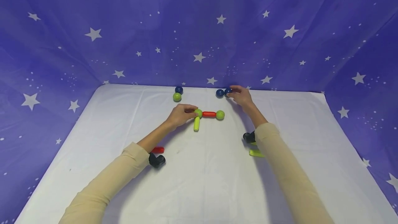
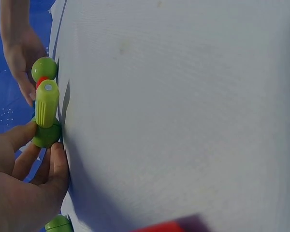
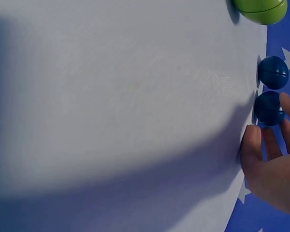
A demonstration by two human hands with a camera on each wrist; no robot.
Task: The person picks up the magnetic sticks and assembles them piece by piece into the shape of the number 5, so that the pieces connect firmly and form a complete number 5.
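Between thumb and fingers, my left hand [image 1: 181, 115] pinches a green ball [image 2: 46, 138] at the corner of a small joined structure. From that ball a yellow-green rod [image 1: 196, 124] points toward me, and a red rod [image 1: 209, 114] runs right to a second green ball [image 1: 220, 114]. At the table's far edge my right hand [image 1: 242, 96] has its thumb and fingers around a dark blue ball [image 3: 268, 108]. Another dark blue ball [image 1: 219, 93] sits just left of it.
Back left, a blue ball [image 1: 178, 89] and a green ball [image 1: 177, 97] sit together. A red rod [image 1: 159, 150] and a black curved piece [image 1: 157, 161] lie by my left forearm. Another black piece [image 1: 248, 137] and yellow-green rods [image 1: 256, 153] are partly under my right sleeve. A starry blue curtain [image 1: 199, 37] stands behind.
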